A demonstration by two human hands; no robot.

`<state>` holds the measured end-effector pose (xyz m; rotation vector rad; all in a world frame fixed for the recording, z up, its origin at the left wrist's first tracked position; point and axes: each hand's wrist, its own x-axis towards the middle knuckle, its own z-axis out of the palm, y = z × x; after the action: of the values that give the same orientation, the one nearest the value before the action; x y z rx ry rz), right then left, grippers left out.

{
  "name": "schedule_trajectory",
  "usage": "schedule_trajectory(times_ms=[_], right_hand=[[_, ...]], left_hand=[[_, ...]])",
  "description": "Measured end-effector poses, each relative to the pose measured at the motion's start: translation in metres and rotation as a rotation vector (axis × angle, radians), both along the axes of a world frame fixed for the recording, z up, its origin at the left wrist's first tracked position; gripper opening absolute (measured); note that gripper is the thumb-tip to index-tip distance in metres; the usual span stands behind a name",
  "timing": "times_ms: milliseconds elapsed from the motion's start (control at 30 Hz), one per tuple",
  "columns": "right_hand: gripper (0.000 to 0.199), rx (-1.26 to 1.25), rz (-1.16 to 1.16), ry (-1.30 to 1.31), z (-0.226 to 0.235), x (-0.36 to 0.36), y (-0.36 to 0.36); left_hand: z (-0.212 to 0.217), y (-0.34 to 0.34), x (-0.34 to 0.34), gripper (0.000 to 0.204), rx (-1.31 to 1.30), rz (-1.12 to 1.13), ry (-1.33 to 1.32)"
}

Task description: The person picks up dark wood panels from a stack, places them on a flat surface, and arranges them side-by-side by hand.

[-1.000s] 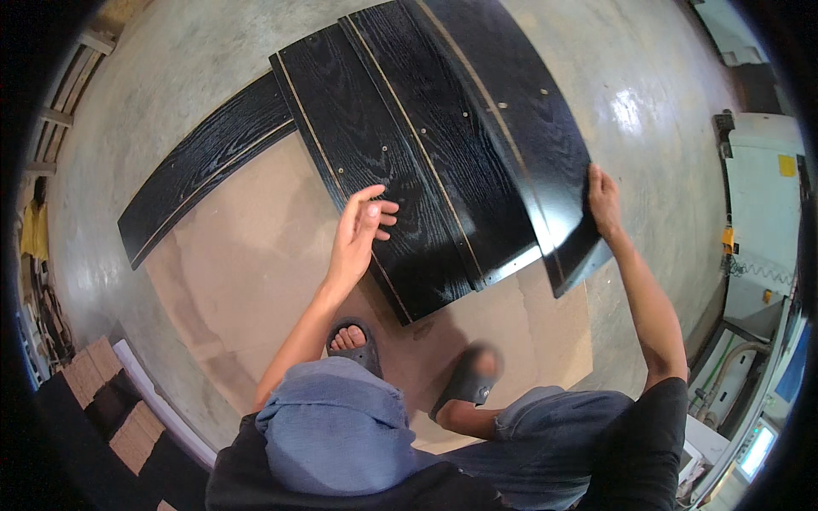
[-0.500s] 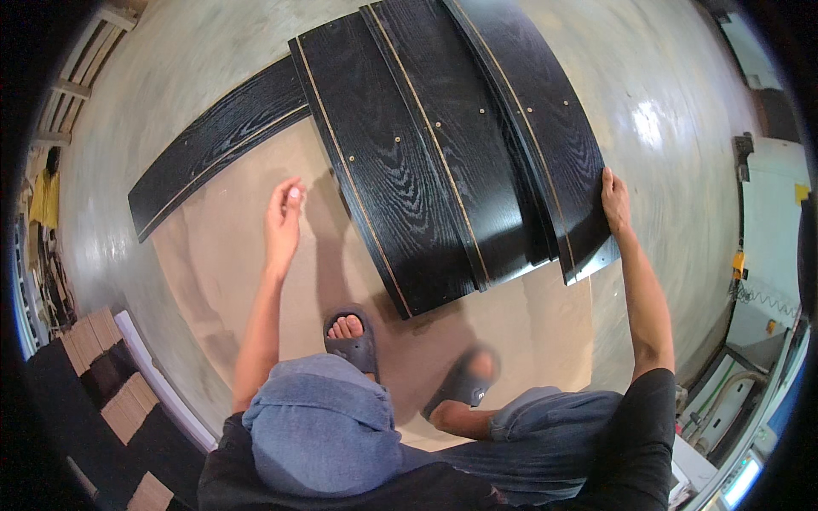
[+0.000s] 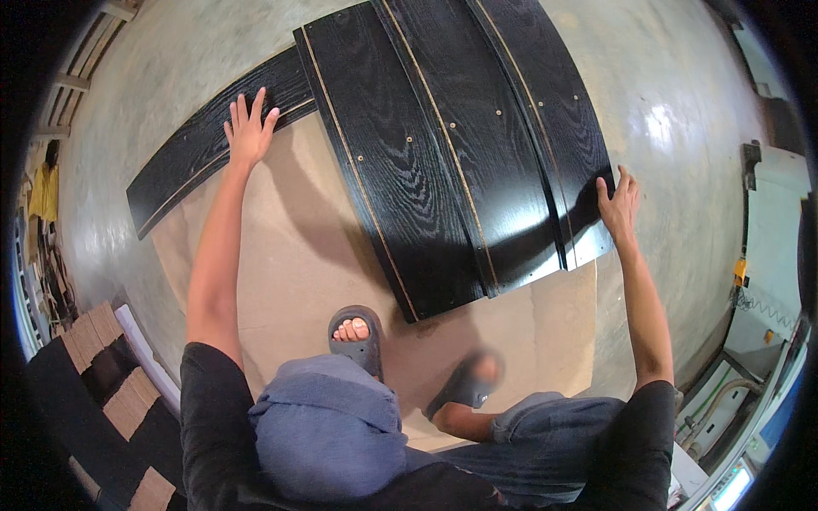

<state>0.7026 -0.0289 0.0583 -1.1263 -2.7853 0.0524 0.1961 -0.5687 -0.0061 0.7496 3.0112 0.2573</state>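
Note:
Three black wood-grain panels lie side by side in front of me: a left panel point(image 3: 388, 204), a middle panel point(image 3: 464, 170) and a right panel point(image 3: 554, 77). Each has a pale line along its length and small brass-coloured fittings. A separate black board point(image 3: 187, 162) reaches out to the left from behind them. Over that board my left hand point(image 3: 248, 136) is spread open, holding nothing; whether it touches the surface I cannot tell. My right hand point(image 3: 620, 209) is beside the right panel's outer edge, its thumb at the edge and its fingers apart.
Brown cardboard point(image 3: 281, 230) lies under the panels and my sandalled feet point(image 3: 355, 336). A stack of dark and tan pieces point(image 3: 128, 400) is at lower left. Slatted wood point(image 3: 77, 81) stands at upper left, equipment with a coiled cord point(image 3: 763, 307) at right.
My left hand has moved up and left, over the separate board, with its fingers spreading. The right panel has shifted in against the middle one, and my right hand has loosened from its edge.

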Motion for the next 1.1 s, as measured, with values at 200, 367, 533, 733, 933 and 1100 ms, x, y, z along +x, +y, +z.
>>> schedule_trajectory(times_ms=[200, 367, 533, 733, 933, 1100], right_hand=[[0.074, -0.441, -0.166, 0.078, -0.017, 0.008, -0.005], [0.074, -0.461, -0.14, 0.06, -0.01, 0.01, -0.011], [0.076, -0.478, -0.175, 0.034, -0.009, 0.005, -0.011], [0.075, -0.499, -0.122, 0.033, -0.023, 0.017, 0.004], [0.06, -0.51, -0.125, 0.26, -0.033, 0.021, 0.027], [0.056, -0.321, -0.105, 0.216, -0.021, -0.008, 0.032]], left_hand=[[-0.027, -0.055, 0.004, 0.062, -0.024, 0.117, 0.012], [-0.027, -0.079, 0.006, 0.057, -0.096, 0.095, 0.031], [-0.02, -0.12, 0.008, 0.055, -0.067, 0.168, -0.027], [-0.008, -0.213, 0.049, 0.056, -0.192, 0.236, -0.08], [0.013, -0.323, 0.141, 0.058, -0.276, 0.457, -0.282], [0.002, -0.429, 0.257, 0.066, 0.055, 0.803, -0.277]])
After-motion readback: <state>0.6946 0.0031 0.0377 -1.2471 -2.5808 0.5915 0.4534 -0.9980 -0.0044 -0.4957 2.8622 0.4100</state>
